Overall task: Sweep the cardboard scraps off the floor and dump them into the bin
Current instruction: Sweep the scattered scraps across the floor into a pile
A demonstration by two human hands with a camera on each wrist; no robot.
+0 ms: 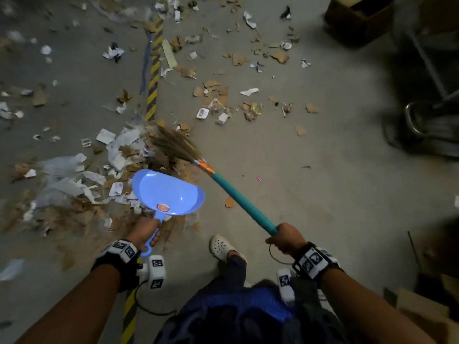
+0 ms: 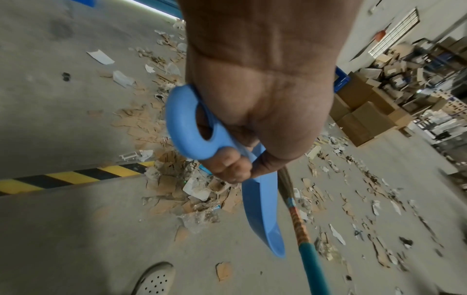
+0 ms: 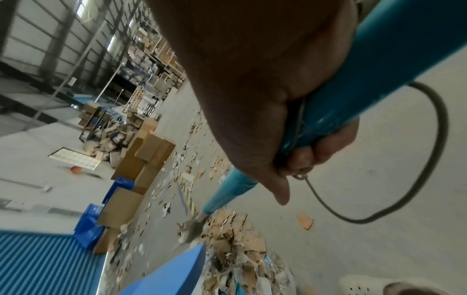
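My left hand [image 1: 146, 232] grips the handle of a light blue dustpan [image 1: 169, 192], held just above the floor with an empty tray; the same dustpan [image 2: 197, 127] and hand [image 2: 255, 103] fill the left wrist view. My right hand [image 1: 285, 238] grips the teal handle of a broom [image 1: 238, 199], whose straw head [image 1: 173, 144] lies at the far edge of a heap of cardboard and paper scraps [image 1: 82, 189]. The broom handle [image 3: 353, 95] runs through my right hand [image 3: 252, 99], and the scrap heap [image 3: 235, 245] lies below it.
Loose scraps [image 1: 223, 95] are scattered across the concrete floor ahead. A yellow-black hazard stripe [image 1: 154, 78] runs away from me. My white clog [image 1: 221, 247] stands between my hands. A brown cardboard box [image 1: 357, 18] sits far right, a metal cart frame [image 1: 429, 125] right, blue crates [image 3: 88, 225] by stacked boxes.
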